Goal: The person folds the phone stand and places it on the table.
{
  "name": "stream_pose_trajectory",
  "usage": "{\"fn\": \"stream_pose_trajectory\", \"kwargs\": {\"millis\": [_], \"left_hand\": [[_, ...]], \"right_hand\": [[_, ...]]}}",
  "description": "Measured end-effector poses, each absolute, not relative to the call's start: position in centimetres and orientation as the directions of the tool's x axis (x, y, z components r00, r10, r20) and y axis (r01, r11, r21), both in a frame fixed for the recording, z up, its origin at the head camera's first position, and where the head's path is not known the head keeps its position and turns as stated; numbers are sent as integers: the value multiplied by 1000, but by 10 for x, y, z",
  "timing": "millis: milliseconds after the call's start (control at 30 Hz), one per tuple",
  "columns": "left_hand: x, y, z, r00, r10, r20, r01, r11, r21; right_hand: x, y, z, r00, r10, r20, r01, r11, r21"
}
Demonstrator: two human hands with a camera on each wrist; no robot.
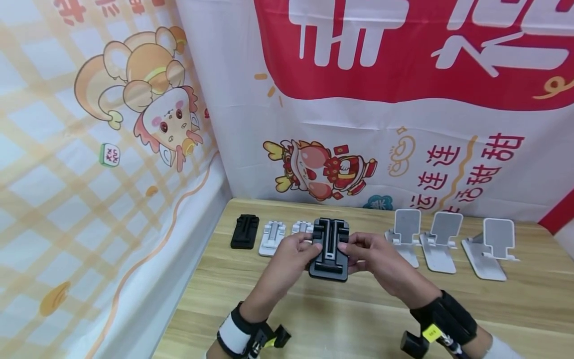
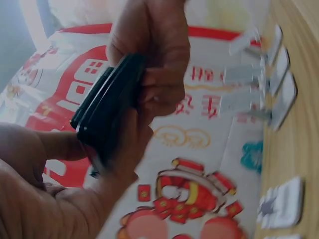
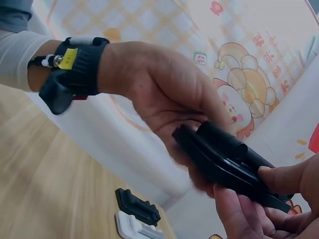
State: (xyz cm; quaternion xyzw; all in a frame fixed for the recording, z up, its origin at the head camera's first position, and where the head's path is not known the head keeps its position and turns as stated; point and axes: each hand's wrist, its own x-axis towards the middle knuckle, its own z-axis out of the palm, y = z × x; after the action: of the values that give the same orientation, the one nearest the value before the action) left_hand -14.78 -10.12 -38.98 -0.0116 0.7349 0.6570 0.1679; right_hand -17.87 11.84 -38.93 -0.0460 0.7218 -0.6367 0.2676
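Observation:
A folded black phone stand is held above the table between both hands. My left hand grips its left edge, thumb on the front face and fingers behind. From the other side my right hand pinches the right edge, its thumb also on the front. In the left wrist view the stand appears edge-on and flat, with fingers beneath it. The right wrist view shows the same stand with both thumbs on its upper side.
On the wooden table, a folded black stand and two folded white stands lie at the back left. Three unfolded white stands stand at the right. A printed cloth hangs behind, and another covers the left side.

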Motion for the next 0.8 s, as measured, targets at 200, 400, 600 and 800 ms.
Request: {"fn": "stream_pose_trajectory", "kwargs": {"millis": [200, 400, 600, 800], "left_hand": [[-139, -91, -379, -972, 125, -198, -87, 593, 801], [-133, -73, -379, -996, 62, -63, 18, 840, 543], [-137, -68, -385, -999, 38, 20, 43, 881, 470], [-138, -73, -382, -999, 41, -9, 31, 870, 493]], "right_hand": [[-178, 113, -393, -865, -396, -309, 261, 171, -950], [-177, 107, -393, -870, -392, -298, 252, 167, -953], [-176, 102, -390, -873, -392, -291, 247, 161, -956], [-176, 101, -390, -866, -408, -290, 244, 163, -956]]}}
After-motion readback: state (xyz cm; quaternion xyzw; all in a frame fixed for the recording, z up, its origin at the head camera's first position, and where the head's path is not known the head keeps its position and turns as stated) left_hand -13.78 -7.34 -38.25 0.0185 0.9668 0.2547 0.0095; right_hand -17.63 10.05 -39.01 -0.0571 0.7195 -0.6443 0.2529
